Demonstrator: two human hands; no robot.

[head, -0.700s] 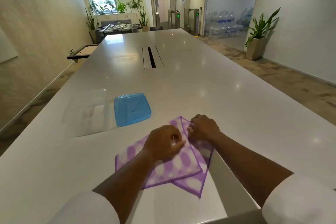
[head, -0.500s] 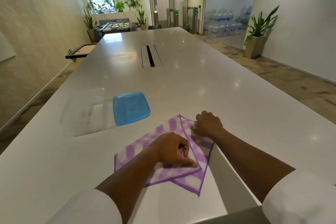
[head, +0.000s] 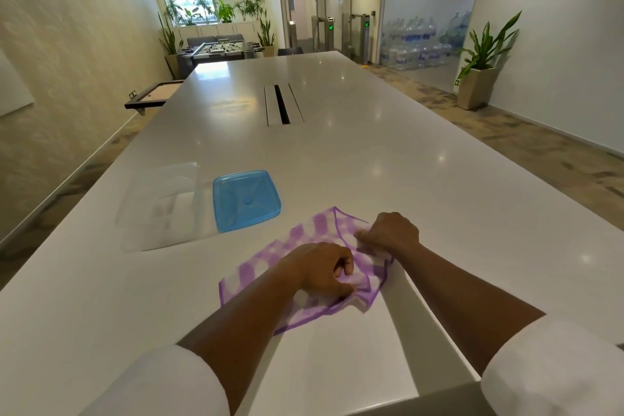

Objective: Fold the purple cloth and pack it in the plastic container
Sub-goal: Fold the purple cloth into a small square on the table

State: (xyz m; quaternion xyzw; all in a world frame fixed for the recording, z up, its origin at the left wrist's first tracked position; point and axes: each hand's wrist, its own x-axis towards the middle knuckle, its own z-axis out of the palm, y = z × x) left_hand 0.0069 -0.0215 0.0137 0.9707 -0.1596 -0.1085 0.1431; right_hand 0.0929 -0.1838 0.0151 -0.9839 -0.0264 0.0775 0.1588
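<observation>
A purple and white checked cloth lies partly folded on the white table, close to the near edge. My left hand is closed on the cloth's near right part, where the fabric bunches up. My right hand pinches the cloth's far right edge. To the left, further back, stands a clear plastic container with nothing visible in it. Its blue lid lies flat beside it on the right.
The long white table stretches away, with a cable slot at its centre. A notch in the table's near edge sits under my arms. A potted plant stands on the floor at right.
My left hand slid toward me and to the right along the cloth and gathered it. My right hand shifted right, pulling the fold's edge. The cloth's near right corner is now bunched.
</observation>
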